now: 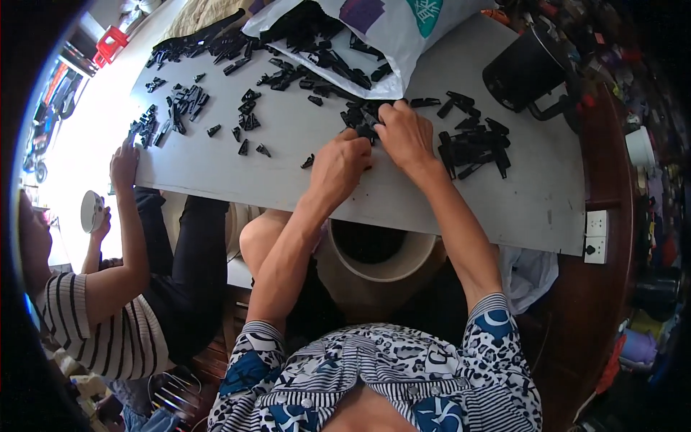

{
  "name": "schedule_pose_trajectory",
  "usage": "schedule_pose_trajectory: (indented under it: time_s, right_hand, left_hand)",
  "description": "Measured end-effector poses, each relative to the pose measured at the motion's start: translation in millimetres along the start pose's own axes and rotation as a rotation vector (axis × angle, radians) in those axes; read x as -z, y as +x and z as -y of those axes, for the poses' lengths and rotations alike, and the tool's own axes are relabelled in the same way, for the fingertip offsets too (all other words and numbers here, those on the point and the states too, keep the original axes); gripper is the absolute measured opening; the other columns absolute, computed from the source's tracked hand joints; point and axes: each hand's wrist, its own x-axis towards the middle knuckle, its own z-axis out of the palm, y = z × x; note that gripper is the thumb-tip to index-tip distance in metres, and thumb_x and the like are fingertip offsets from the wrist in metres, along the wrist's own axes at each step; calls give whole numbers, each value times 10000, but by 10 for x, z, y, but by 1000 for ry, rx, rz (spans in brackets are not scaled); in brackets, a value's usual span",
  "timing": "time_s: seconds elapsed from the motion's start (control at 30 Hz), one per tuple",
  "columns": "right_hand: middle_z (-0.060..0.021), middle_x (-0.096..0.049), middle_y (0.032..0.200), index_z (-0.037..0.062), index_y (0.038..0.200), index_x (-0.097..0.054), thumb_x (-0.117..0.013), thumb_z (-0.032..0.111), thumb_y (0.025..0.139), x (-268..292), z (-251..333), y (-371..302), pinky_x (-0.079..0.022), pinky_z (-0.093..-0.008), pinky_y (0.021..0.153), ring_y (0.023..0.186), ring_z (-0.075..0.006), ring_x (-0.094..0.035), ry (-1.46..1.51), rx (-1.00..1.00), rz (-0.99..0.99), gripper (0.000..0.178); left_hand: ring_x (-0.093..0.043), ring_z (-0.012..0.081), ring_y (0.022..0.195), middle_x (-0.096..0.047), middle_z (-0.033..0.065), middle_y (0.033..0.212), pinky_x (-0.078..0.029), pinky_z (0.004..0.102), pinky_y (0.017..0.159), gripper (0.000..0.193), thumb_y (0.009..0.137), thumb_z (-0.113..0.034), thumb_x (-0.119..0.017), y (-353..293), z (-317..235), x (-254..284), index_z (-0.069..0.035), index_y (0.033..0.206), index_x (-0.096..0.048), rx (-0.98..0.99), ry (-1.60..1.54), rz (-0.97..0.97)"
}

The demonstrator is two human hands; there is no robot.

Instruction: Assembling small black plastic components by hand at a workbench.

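Black clips (354,115) lie around the white bag (399,72): some inside its mouth, many to its left, and a heap to its right. Both hands meet just on the near side of the bag's mouth. The left hand (342,164) seems to pinch a clip between bent fingertips; the right hand (404,133) curls close beside it, though whether it grips or only touches cannot be told. For such close handling, a firm left hold with light right fingertips would probably serve best, wrists low over the table (237,169), clear of loose pieces.
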Motion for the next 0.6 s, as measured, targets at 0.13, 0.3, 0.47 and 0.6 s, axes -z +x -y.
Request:
schedule_pose_trajectory:
  time_s: [0.13,0.3,0.47,0.6]
  right_hand:
    - [-123,-592,883,46,850,-578,-724,178,747,24,7,-27,-478,-467,679,828,-356,-608,8,29,-2,222]
    - [-118,-595,878,41,836,-571,-727,172,738,-8,-42,-33,-477,-460,665,811,-352,-608,14,52,-9,226]
    - [-89,-575,821,33,840,-578,-715,90,720,58,-144,-132,-491,-362,645,710,-270,-606,302,9,-208,191]
    - [-50,-608,864,11,869,-598,-695,37,748,187,-235,-341,-495,-266,647,712,-127,-600,597,-145,-155,157]
  left_hand:
    - [-593,330,725,-570,118,785,-453,414,627,139,750,-153,-712,-49,49,115,-50,781,-624,91,-140,-98]
    - [-592,311,857,-582,102,867,-475,402,685,227,692,-165,-762,-159,-83,109,-58,829,-616,81,12,20]
    - [-579,316,888,-572,101,870,-478,419,713,190,669,-80,-729,-137,-97,17,-46,789,-586,53,90,80]
    - [-577,335,861,-567,121,854,-465,420,707,161,675,-38,-703,-168,-116,-33,-28,799,-601,9,-50,111]
